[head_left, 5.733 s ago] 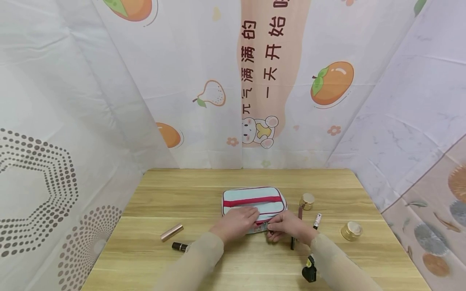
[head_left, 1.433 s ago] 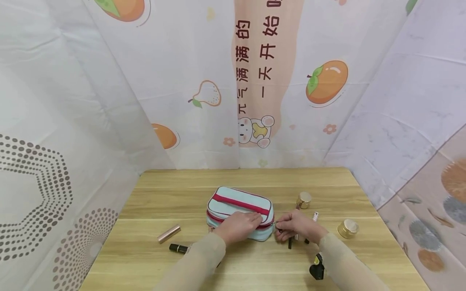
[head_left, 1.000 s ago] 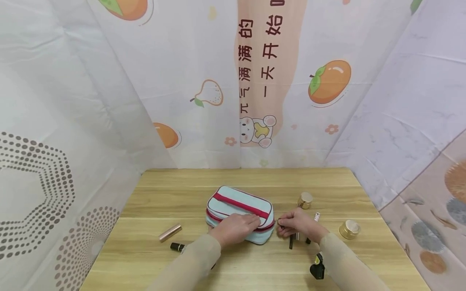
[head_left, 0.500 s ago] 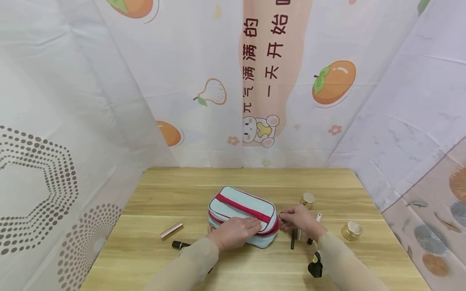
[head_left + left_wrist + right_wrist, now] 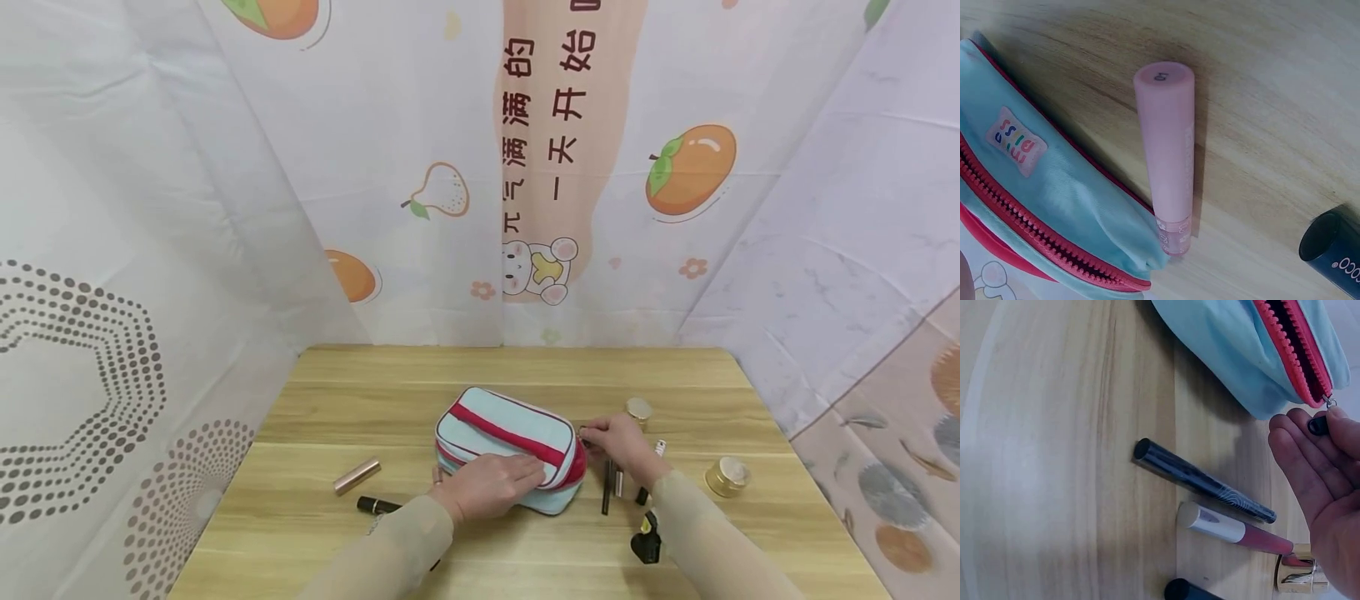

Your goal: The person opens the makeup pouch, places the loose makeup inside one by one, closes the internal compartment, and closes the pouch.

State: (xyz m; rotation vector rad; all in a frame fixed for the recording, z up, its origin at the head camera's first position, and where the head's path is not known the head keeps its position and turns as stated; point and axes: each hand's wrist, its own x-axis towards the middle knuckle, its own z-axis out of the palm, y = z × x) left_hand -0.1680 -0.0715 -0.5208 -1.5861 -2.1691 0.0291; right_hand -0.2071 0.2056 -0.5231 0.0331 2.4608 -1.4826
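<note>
A light-blue cosmetic bag [image 5: 527, 419] with a red strap and red zipper [image 5: 1297, 353] lies at mid-table. My left hand [image 5: 491, 483] rests on its lid near the front edge, fingers extended. At the bag's right end, my right hand [image 5: 621, 442] pinches the black zipper pull [image 5: 1318, 425] between thumb and fingers. The zipper's teeth stand apart, with a dark gap between the rows. In the left wrist view, a pink tube [image 5: 1169, 144] stands out beside the bag; the left hand is almost wholly out of that view.
Right of the bag lie a black pen-like tube [image 5: 1197, 478], a lip gloss [image 5: 1235, 528] and a black object [image 5: 647, 542]. Two gold-lidded jars [image 5: 726, 477] stand farther right. To the left are a rose-gold tube [image 5: 357, 476] and a black tube [image 5: 377, 506].
The right hand has drawn the zipper pull from the bag's front round to its right end, then slightly farther back. The bag has turned, its right end swinging toward the near side.
</note>
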